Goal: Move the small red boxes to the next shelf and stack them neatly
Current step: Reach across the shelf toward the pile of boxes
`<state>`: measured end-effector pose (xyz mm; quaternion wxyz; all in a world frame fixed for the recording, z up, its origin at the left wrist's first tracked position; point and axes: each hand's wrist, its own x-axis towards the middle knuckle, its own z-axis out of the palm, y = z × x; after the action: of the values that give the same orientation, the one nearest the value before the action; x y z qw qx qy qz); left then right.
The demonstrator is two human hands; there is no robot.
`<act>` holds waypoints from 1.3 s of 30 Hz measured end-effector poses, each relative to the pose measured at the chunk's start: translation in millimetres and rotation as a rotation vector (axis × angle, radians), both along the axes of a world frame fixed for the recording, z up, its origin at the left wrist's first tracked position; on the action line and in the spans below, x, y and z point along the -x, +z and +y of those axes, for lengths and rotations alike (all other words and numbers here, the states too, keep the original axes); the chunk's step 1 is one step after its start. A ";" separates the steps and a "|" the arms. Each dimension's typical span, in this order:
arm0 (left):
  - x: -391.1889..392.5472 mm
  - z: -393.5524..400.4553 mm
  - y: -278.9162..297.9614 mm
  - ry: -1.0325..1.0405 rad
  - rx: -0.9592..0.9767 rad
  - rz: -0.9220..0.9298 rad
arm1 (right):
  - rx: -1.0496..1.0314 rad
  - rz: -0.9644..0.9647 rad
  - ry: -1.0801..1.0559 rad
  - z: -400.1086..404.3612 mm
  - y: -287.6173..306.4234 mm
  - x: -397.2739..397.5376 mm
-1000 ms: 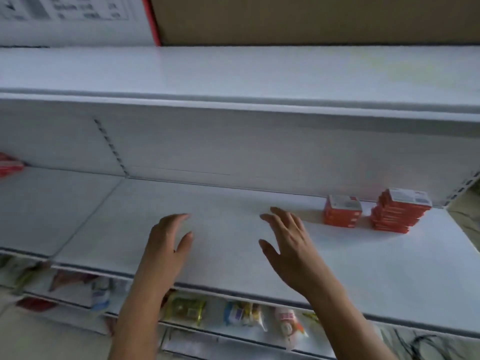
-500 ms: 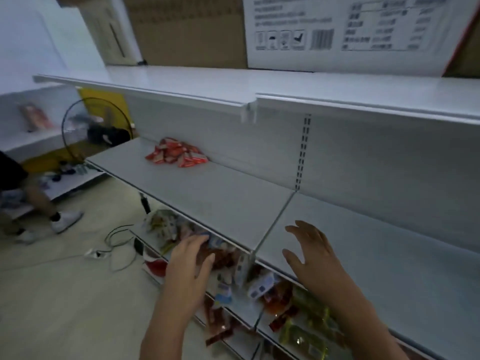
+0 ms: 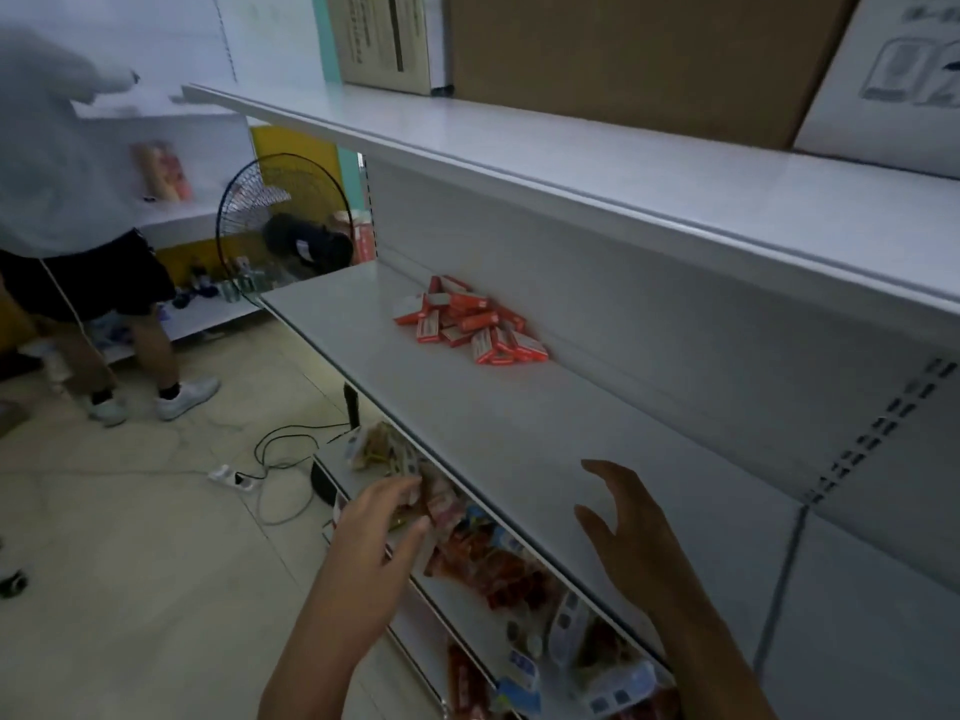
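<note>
Both hands empty, fingers spread; red boxes [image 3: 470, 324] heaped well ahead, up-shelf, probably nearer right hand [image 3: 631, 532] than left hand [image 3: 382, 527].

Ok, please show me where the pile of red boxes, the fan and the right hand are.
pile of red boxes [image 3: 470, 324]: head view, middle of the heap.
fan [image 3: 275, 220]: head view, its wire guard.
right hand [image 3: 631, 532]: head view, back of the hand.
</note>
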<state>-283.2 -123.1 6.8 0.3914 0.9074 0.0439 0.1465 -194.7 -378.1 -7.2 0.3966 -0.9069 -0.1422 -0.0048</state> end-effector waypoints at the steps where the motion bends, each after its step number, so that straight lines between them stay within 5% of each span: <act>1: -15.9 9.4 0.8 -0.031 0.004 -0.001 | 0.010 -0.015 -0.002 10.6 -1.5 -19.2; 9: -138.0 52.7 -0.4 -0.230 -0.006 -0.006 | 0.206 -0.103 -0.054 76.6 -9.5 -188.3; 16: -283.7 46.8 -12.8 -0.427 -0.043 -0.019 | 0.279 -0.211 -0.188 104.0 -31.3 -244.8; 21: -346.5 19.1 -18.9 -0.483 -0.124 -0.049 | 0.244 -0.257 -0.255 115.4 -37.5 -248.5; 27: -375.1 32.0 -34.8 -0.598 -0.088 -0.013 | 0.206 -0.128 -0.572 134.4 -38.0 -232.2; 33: -367.2 65.0 -44.1 -0.789 -0.092 -0.149 | 0.147 -0.063 -0.804 151.4 -31.2 -175.7; 39: -342.3 106.7 -50.8 -1.035 -0.134 -0.077 | 0.222 0.123 -0.937 173.0 -23.3 -113.5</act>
<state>59.1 -16.5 -44.1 0.3549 0.8275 -0.4340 -0.0303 -81.2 -205.1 -30.4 0.2605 -0.9088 0.3054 -0.1140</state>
